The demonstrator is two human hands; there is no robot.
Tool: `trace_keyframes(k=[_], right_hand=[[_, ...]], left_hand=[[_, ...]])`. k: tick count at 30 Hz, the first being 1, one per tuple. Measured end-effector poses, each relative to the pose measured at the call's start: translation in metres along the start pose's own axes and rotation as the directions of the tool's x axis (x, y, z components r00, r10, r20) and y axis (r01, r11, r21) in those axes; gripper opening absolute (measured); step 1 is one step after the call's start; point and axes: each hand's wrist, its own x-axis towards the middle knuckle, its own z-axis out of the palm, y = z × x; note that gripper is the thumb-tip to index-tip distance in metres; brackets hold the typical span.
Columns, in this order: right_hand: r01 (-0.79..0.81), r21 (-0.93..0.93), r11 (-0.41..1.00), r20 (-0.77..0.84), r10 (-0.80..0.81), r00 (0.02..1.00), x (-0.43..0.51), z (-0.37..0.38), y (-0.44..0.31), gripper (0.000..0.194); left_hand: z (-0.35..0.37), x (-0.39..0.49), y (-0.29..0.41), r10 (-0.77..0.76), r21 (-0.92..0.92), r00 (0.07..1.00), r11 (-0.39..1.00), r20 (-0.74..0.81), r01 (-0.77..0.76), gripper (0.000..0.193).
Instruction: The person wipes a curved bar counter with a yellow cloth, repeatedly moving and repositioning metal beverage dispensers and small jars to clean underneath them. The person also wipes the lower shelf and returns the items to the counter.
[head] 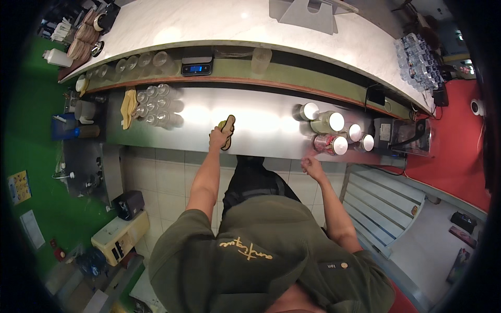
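My left hand (218,137) grips a folded cloth (229,124), tan and yellow-green with dark edging, against the stainless steel counter (258,135). Part of the cloth is hidden under my fingers. My right hand (312,168) hangs just in front of the counter's front edge, its fingers loosely bent and nothing visible in them. Closest to it is a glass jar with red contents (323,143) and a pale lid. Behind that jar stand a larger jar with pale contents (321,125) and several other lidded jars.
Several clear glass bottles (158,105) stand at the left beside a yellow cloth (128,107). A digital scale (197,68) and clear cups (145,59) occupy the shelf beyond. At the right end is a dark appliance (385,133). A slatted gate (381,203) stands behind my right arm.
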Motion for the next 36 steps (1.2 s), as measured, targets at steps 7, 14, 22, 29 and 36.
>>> trace_keyframes(k=[7,14,22,29,36], right_hand=[[0.219,-0.040,0.975,0.064,-0.216,0.974,-0.006,0.013,-0.125,0.032],[0.535,-0.026,0.845,-0.128,-0.533,0.836,-0.040,0.035,-0.233,0.069],[0.598,0.316,0.736,0.032,-0.639,0.769,-0.088,-0.036,-0.328,0.041],[0.448,0.747,0.491,-0.187,-0.492,0.850,-0.122,-0.057,-0.337,0.039],[0.477,0.806,0.350,-0.323,-0.414,0.851,-0.148,-0.075,-0.313,0.039]], left_hand=[[-0.031,-0.041,0.074,0.344,-0.107,0.924,0.925,-0.168,-0.363,0.027],[-0.142,-0.176,0.168,0.774,-0.566,0.627,0.559,0.093,-0.606,0.020],[-0.221,-0.193,0.257,0.880,-0.989,0.471,0.004,-0.068,-0.150,0.090],[-0.140,-0.198,0.242,0.888,-0.853,0.372,0.042,0.270,0.520,0.130],[-0.156,-0.211,0.229,0.904,-0.882,0.384,-0.016,0.188,0.470,0.136]])
